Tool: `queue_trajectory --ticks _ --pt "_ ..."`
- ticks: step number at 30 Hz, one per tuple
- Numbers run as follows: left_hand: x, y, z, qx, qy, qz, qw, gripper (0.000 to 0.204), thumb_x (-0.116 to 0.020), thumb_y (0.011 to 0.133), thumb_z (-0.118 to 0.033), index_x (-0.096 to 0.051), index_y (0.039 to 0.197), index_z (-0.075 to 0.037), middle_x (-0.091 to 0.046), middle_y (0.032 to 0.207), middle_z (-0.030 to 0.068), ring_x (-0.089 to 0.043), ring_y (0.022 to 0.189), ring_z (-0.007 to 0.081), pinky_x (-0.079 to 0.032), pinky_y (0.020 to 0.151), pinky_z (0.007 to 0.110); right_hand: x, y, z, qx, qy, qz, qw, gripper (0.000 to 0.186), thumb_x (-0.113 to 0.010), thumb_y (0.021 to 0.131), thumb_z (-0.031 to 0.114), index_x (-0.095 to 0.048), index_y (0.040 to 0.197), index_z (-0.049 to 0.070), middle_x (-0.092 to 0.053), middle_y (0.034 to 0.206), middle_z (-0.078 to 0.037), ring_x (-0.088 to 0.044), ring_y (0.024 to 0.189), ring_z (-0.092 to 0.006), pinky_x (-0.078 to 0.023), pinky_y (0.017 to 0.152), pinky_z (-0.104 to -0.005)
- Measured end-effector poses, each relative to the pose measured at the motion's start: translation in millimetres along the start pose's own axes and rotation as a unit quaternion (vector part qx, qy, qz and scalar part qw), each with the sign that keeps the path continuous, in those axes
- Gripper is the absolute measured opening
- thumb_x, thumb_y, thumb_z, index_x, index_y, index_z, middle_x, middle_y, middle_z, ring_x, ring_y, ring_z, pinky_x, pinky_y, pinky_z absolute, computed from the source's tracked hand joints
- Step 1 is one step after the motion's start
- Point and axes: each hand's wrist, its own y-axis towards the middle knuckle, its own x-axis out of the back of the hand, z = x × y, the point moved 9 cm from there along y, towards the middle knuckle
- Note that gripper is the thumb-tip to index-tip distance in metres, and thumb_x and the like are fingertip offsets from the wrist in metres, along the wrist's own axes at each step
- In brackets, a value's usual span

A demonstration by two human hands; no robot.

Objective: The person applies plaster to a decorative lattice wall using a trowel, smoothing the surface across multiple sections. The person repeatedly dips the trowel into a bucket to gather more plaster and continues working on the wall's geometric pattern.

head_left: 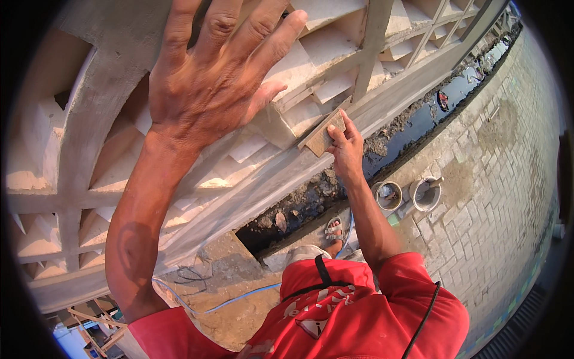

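Note:
My left hand (pixel 209 84) reaches up with its fingers spread, in front of a pale concrete lattice wall (pixel 372 45). Nothing is in it; whether the palm rests on the wall is hidden. Lower and to the right, my right hand (pixel 349 148) grips a small flat brown board (pixel 320 135), apparently wood, thumb on its near face. The board lies at a slant against or close to the lower ledge (pixel 382 110) of the lattice; its far face is out of sight.
A ditch with dark water (pixel 412 128) runs along the wall's foot. Two buckets, one with things inside (pixel 389 194) and a whitish one (pixel 426 209), stand on the brick paving (pixel 478 239). A blue hose (pixel 239 297) crosses the ground near my sandalled foot (pixel 333 230).

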Motion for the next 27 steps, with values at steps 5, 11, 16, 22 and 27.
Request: queue_trajectory --ticks 5,11,16,22,27 --pt "-0.2 3.7 -2.5 -0.011 0.012 0.051 0.999 0.051 -0.051 0.079 -0.052 -0.058 0.117 -0.018 -0.041 0.144 0.0065 -0.032 0.135 0.0379 -0.012 0.115 0.057 -35.2 -57.3 -47.2 -0.071 -0.044 0.064 0.994 0.059 -0.061 0.084 0.01 -0.04 0.139 0.001 -0.052 0.125 -0.016 -0.058 0.101 -0.02 -0.056 0.071 -0.0313" --pt "0.6 -2.4 1.3 0.012 0.005 0.016 1.0 0.056 -0.055 0.074 -0.054 -0.058 0.117 -0.019 -0.042 0.143 0.0065 -0.031 0.135 0.0381 -0.012 0.115 0.057 5.6 -55.4 -23.8 -0.069 -0.011 0.047 0.996 0.062 -0.063 0.085 0.011 -0.036 0.14 0.002 -0.053 0.124 -0.014 -0.058 0.105 -0.0206 -0.057 0.076 -0.035" --pt "0.6 2.1 -0.6 0.007 0.0 0.009 1.0 0.055 -0.057 0.072 -0.054 -0.06 0.115 -0.019 -0.043 0.143 0.0062 -0.032 0.135 0.0378 -0.012 0.114 0.057 35.5 4.2 28.6 0.021 -0.011 -0.002 1.0 0.056 -0.057 0.086 0.007 -0.037 0.138 -0.001 -0.055 0.119 -0.015 -0.061 0.098 -0.0211 -0.06 0.073 -0.0352" --pt "2.9 1.4 0.3 0.012 0.0 -0.007 1.0 0.05 -0.055 0.076 -0.052 -0.062 0.113 -0.019 -0.046 0.14 0.0054 -0.035 0.134 0.036 -0.013 0.115 0.057 6.7 2.4 5.6 -0.014 0.005 0.001 1.0 0.054 -0.055 0.088 0.003 -0.036 0.139 -0.001 -0.06 0.109 -0.009 -0.063 0.085 -0.0121 -0.059 0.062 -0.027" --pt "-2.0 3.9 -1.0 -0.009 0.026 0.061 0.998 0.045 -0.056 0.075 -0.05 -0.064 0.107 -0.02 -0.047 0.139 0.0039 -0.037 0.133 0.0348 -0.015 0.115 0.056 -28.5 -57.3 -60.1 -0.06 -0.1 0.07 0.991 0.059 -0.061 0.085 0.011 -0.04 0.139 0.001 -0.053 0.122 -0.013 -0.053 0.107 -0.0181 -0.048 0.086 -0.0328"
